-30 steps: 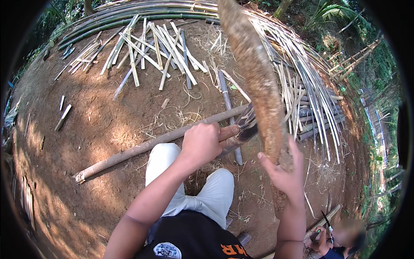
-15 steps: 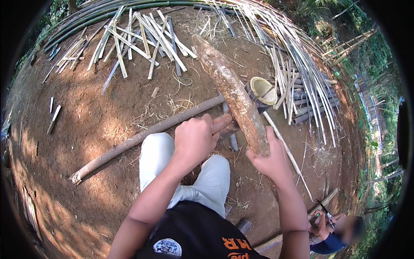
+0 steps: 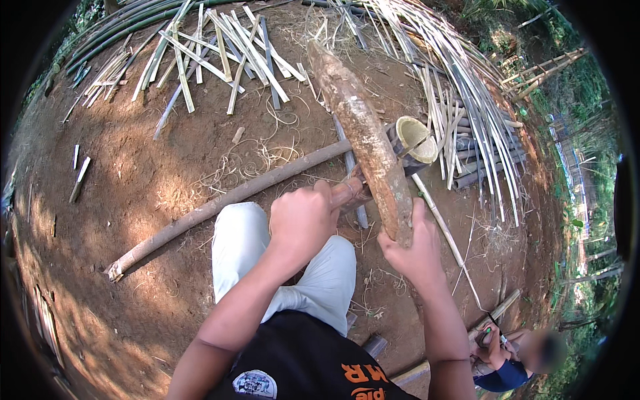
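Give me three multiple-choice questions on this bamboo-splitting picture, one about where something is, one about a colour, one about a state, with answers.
1. Where does the cut end of the bamboo pole lie?
A. Right of the wooden club
B. By the left knee
C. On the far-left ground

2. What colour are the trousers?
A. Black
B. Pale grey-white
C. Red

3. How is the left hand?
A. Open flat on the ground
B. Closed round a handle
C. Resting on the knee

Answers:
1 A, the hollow open end sits just right of the club, beside the heap of split strips.
2 B, both legs show light cloth below the black shirt.
3 B, the fingers wrap the handle, while the right hand grips the club's lower end.
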### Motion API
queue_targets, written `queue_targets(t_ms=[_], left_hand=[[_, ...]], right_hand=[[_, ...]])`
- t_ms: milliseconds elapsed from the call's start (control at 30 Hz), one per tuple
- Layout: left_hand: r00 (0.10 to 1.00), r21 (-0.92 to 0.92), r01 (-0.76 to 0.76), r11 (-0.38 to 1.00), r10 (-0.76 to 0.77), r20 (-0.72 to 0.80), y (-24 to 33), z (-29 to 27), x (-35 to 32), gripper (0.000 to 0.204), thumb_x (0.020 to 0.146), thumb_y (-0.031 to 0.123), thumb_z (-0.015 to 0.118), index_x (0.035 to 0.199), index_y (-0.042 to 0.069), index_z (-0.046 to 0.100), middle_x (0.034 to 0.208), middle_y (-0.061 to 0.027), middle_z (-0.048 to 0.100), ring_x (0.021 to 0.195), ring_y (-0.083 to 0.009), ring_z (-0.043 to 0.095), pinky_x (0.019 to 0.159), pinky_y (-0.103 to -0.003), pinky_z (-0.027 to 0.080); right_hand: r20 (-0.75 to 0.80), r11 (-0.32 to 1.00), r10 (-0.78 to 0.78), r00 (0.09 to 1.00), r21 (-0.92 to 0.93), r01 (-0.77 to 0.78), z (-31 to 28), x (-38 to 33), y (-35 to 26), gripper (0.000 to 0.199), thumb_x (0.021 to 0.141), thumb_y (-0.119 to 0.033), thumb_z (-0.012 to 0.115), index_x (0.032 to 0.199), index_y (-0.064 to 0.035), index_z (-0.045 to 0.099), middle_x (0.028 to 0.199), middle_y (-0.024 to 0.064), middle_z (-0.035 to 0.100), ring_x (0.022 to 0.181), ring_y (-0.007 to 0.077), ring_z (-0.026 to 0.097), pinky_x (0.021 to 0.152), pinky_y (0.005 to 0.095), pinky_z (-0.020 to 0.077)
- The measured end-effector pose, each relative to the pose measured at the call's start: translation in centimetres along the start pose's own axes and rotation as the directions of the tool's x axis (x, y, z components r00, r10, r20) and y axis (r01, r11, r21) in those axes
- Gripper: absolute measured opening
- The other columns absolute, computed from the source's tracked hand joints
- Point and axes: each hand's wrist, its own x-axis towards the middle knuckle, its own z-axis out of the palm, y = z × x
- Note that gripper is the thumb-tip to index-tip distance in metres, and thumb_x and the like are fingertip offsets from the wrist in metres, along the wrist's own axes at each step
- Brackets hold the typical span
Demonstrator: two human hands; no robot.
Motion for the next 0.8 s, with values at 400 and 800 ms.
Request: queue_targets(t_ms=[400,800], left_hand=[[0.999,0.053,-0.027,0.998,0.026,0.020,-1.6,-1.0,0.3,0.025,0.077,0.020,0.079,0.084,0.002,0.063,0.069,-0.0190,0.069,0.065,-0.0386,0.071,0.060,-0.051,0.058],[0.999,0.064,0.016,0.998,-0.014,-0.030,-3.2,0.2,-0.6,0.023,0.073,0.020,0.079,0.081,0.004,0.065,0.069,-0.0201,0.068,0.068,-0.0414,0.069,0.064,-0.051,0.057]], right_hand=[[-0.377,0.919,-0.097,0.921,0.322,0.228,-6.6,0.1,-7.1,0.055,0.080,-0.012,0.078,0.126,0.0020,0.052,0.096,0.0208,0.073,0.086,0.0331,0.075,0.078,0.0392,0.0582],[0.053,0.988,-0.005,0.999,0.157,-0.003,0.6,1.8,-2.3,0.060,0.077,-0.012,0.077,0.127,0.0071,0.051,0.098,0.0226,0.074,0.089,0.0331,0.075,0.082,0.0395,0.0568]])
